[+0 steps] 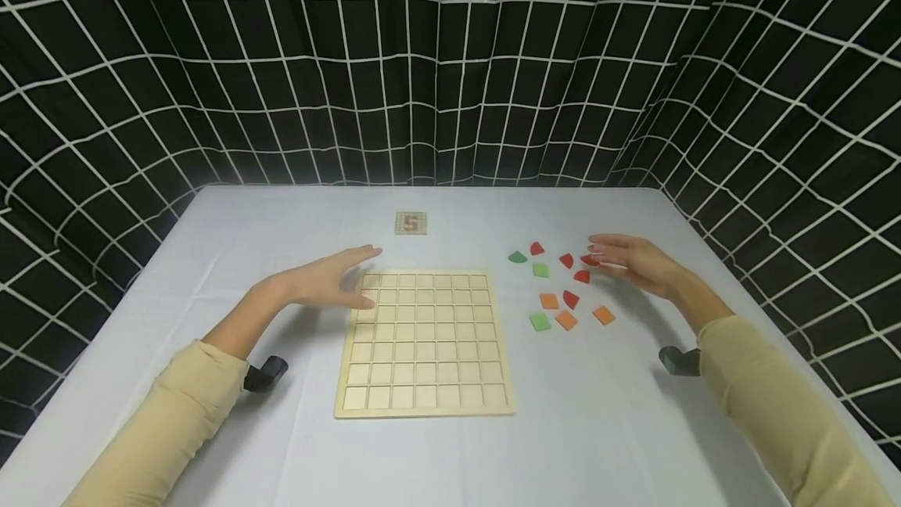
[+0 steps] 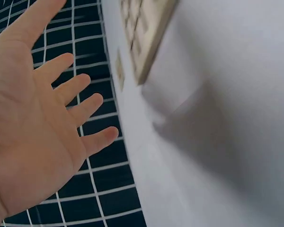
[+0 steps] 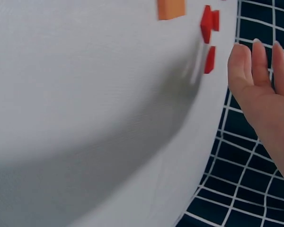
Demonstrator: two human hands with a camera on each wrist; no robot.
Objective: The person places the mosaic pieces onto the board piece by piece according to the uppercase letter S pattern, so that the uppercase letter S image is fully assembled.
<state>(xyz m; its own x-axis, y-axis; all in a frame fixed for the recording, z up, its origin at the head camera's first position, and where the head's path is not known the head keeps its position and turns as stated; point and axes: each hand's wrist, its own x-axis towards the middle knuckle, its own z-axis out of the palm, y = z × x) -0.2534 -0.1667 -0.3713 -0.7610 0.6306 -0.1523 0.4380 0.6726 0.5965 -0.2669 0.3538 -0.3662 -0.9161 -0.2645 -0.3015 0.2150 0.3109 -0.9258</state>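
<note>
My left hand [image 1: 324, 280] hovers over the upper left corner of a pale wooden grid board [image 1: 425, 343], thumb and fingers spread. In the left wrist view its palm [image 2: 33, 123] shows with nothing in it. Above the right end of a scatter of small pieces, my right hand [image 1: 637, 260] hangs with its fingers extended and holds nothing. Nearest to it are red quarter-round pieces [image 1: 582, 277]. Orange squares [image 1: 603, 315], light green squares [image 1: 540, 322] and one dark green rounded piece [image 1: 518, 257] lie flat on the table around them.
A small square card [image 1: 411, 223] with a reddish figure on a grid lies behind the board. White cloth covers the table [image 1: 598, 429]. Black curtains [image 1: 436, 61] with white grid lines stand along the back and both sides.
</note>
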